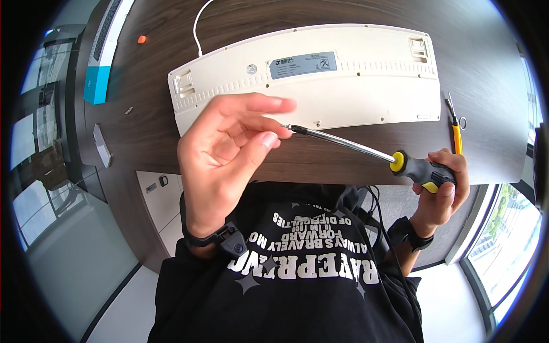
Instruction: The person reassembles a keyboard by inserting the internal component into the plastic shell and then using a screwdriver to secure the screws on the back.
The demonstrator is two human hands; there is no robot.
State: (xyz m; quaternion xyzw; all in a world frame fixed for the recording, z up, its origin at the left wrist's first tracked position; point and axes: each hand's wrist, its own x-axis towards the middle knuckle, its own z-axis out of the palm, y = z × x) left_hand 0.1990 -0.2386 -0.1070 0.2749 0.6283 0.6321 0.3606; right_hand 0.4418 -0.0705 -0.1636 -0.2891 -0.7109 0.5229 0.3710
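A white keyboard (pixel 229 86) lies underside up on the dark wooden table, its label and folding feet showing. In my right hand (pixel 443 183) is a screwdriver (pixel 349 144) with a grey and yellow handle, its shaft pointing left over the table's near edge. My left hand (pixel 226 146) is at the screwdriver's dark tip, with thumb and fingertips closed about a tiny metal screw (pixel 285 126). The index finger extends above the screw. Both hands are in front of the keyboard's near edge, and the left partly covers its near left corner.
To the right lies a slim orange-handled tool (pixel 457 137) beside a small metal ring (pixel 462 122). A blue and white box (pixel 98 83), a small orange piece (pixel 142 39), a tiny metal bit (pixel 128 110) and a pale flat object (pixel 102 144) lie left. A white cable (pixel 196 28) leaves the keyboard.
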